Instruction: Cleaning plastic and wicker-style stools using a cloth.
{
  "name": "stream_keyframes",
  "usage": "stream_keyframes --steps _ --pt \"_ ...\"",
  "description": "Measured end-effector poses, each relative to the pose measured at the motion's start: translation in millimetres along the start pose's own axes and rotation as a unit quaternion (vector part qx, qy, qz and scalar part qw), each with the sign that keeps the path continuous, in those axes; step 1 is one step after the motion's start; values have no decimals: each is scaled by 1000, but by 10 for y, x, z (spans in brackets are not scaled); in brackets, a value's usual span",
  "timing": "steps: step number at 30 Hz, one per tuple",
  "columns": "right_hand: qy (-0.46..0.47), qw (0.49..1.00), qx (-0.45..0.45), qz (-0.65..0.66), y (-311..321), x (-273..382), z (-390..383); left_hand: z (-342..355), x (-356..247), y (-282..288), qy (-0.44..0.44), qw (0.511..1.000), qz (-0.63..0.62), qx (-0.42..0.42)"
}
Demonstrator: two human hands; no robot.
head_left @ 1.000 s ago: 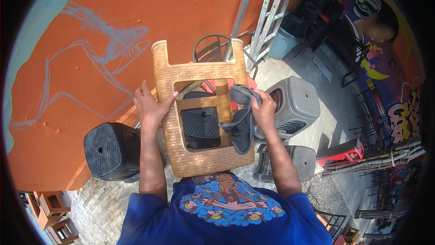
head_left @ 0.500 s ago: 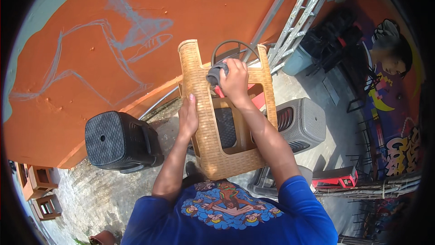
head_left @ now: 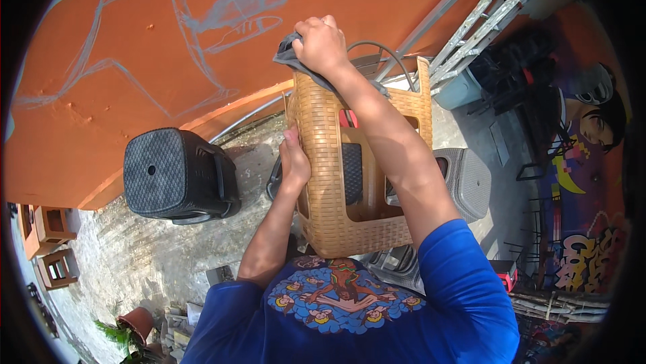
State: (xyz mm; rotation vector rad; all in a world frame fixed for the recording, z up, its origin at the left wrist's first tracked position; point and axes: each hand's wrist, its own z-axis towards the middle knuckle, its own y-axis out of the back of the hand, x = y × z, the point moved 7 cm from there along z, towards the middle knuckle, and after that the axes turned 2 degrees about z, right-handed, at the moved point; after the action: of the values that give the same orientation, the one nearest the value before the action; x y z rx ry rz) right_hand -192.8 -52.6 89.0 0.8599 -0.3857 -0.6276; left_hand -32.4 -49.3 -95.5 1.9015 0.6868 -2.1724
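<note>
A tan plastic stool with a woven-look surface is tipped on its side in front of me, its legs pointing away and its seat end close to my shirt. My left hand grips its left side, thumb up and the other fingers partly hidden behind the edge. At the far end of the left leg, my right hand is closed on a dark grey cloth, pressed around the leg tip. My right forearm crosses over the stool's openings.
A black plastic stool stands at left, a grey one at right. An orange wall runs along the far side. A ladder leans at far right near a pale bucket. A plant pot sits at lower left.
My right hand and the cloth have moved away from me and left, from the leg's inner side to its tip. The stool has shifted slightly right in view; my left hand stays on it.
</note>
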Motion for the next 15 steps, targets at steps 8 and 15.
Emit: stream_keyframes --steps 8,15 --pt "65 979 186 53 750 970 -1718 -23 106 24 270 869 -392 134" --pt "176 937 272 130 1191 1442 -2638 -27 -287 -253 42 985 -4 168"
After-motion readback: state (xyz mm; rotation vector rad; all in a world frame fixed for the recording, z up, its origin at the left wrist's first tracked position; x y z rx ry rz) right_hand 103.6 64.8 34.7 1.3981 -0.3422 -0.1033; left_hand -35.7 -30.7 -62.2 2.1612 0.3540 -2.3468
